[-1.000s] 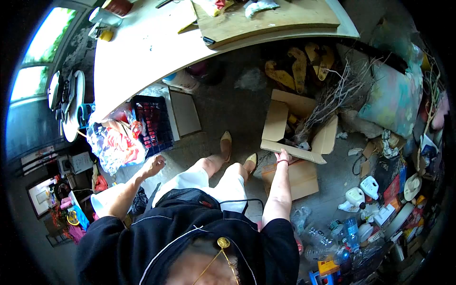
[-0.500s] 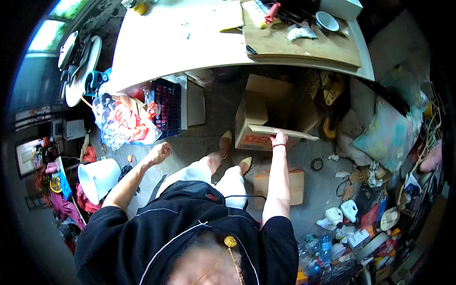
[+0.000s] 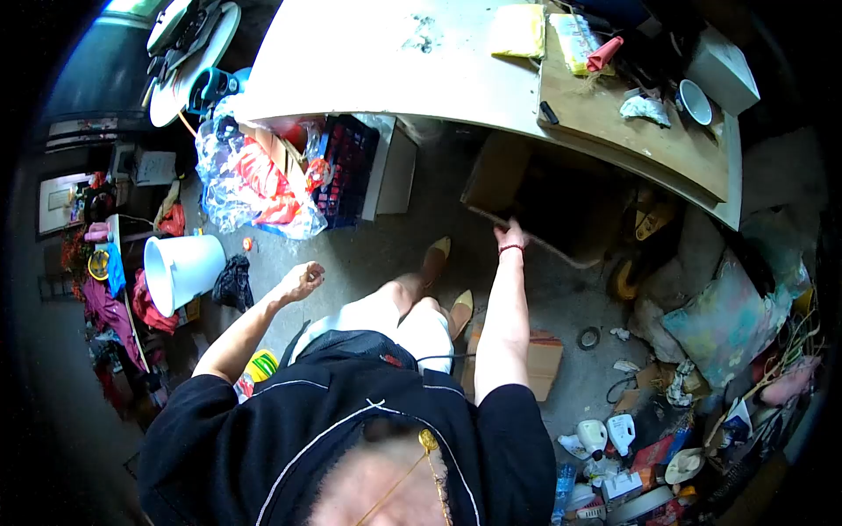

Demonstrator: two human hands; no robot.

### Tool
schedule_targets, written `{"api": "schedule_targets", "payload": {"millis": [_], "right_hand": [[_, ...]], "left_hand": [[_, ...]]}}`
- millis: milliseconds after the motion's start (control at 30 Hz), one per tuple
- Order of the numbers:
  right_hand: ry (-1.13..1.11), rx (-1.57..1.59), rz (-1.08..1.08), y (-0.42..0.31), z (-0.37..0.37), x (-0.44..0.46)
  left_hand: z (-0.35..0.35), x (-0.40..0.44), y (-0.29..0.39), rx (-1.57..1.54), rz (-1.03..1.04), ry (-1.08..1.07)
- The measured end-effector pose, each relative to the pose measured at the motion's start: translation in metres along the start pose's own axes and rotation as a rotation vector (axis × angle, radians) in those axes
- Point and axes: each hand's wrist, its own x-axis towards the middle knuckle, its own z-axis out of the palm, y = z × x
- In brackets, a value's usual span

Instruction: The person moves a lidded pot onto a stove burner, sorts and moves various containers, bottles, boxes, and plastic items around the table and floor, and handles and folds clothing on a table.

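Note:
A large open cardboard box [image 3: 496, 180] sits on the floor under the table, its inside mostly dark. My right hand [image 3: 511, 235] reaches forward with its fingers closed on the box's near edge. Off to the left, my left hand [image 3: 303, 279] hangs over the floor with loosely bent fingers and nothing in it. Closest to that hand are a clear plastic bag of red and white items [image 3: 267, 184] and a black bag [image 3: 233, 282].
The white table [image 3: 377, 70] overhangs the box and carries a wooden board [image 3: 614, 131]. A dark crate [image 3: 351, 171] stands beneath its left part. A white bucket [image 3: 184, 270] is at left; a flat cardboard piece [image 3: 537, 364] lies behind my right foot. Clutter, including white jugs [image 3: 592, 437], fills the right.
The box has moved further under the table, with my right hand still at its near edge. My view has shifted, and my left hand's fingers look looser.

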Motion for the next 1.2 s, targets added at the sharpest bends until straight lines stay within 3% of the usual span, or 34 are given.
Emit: {"api": "schedule_targets", "payload": {"millis": [33,100,167,500,733,1000,1200], "right_hand": [[0.027,-0.011,0.181,0.02,-0.02,0.022],[-0.011,-0.073,0.312,0.056,-0.071,0.039],[-0.111,0.097,0.329,0.048,-0.083,0.001],[-0.326,-0.07,0.337,-0.029,-0.124,-0.045],[-0.201,-0.453,0.326,-0.082,-0.136,-0.084],[-0.173,-0.72,0.255,-0.091,-0.095,-0.133],[-0.216,-0.912,0.189,-0.061,-0.021,-0.183]], "left_hand": [[0.008,-0.004,-0.002,-0.014,-0.002,-0.002],[0.015,-0.01,-0.004,0.024,-0.019,-0.013],[0.017,-0.019,-0.001,-0.005,-0.03,0.008],[0.052,-0.063,-0.012,-0.148,-0.036,0.091],[0.089,-0.133,-0.024,-0.364,-0.063,0.213],[0.099,-0.165,-0.049,-0.461,-0.049,0.351],[0.092,-0.154,-0.113,-0.563,-0.014,0.41]]}}
